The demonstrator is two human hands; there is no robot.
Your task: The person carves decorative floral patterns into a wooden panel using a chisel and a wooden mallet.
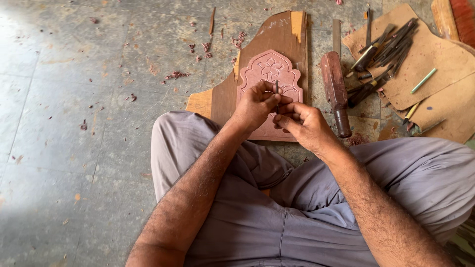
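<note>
Carved wooden panel [269, 74], arch-topped and cut with a flower in relief, lies just above the centre of the frame on a larger brown backing board [282, 37] set flat on the stone floor [74, 123], and we see a seated person bent over it with both hands drawn together. We judge the work to be at a carving pass on the lower part of the panel: the left hand [255, 105] is closed in a pinch round a thin dark tool [276, 86], most likely a small chisel, whose upper end pokes up between the fingertips, while the right hand [304, 126] curls in just beside it, its fingers folded and touching the left as if to steady or guide the blade. We cannot tell where the tip meets the wood, since the hands hide it. In our judgement the next cut calls for a firm, low grip and careful aim along the relief edge, as a slip could score the finished flower.

Both forearms come up from the bottom edge and converge at the middle, wrists bent downward, elbows wide over knees clad in grey trousers [277, 217]. To the right of the board a dark wooden mallet [335, 91] lies lengthwise on the floor. In the upper right a bundle of chisels [383, 54] rests on brown sheets of cardboard [435, 64], with a green pencil [423, 80] near them. Reddish wood shavings [175, 75] are scattered over the floor at upper centre.
</note>
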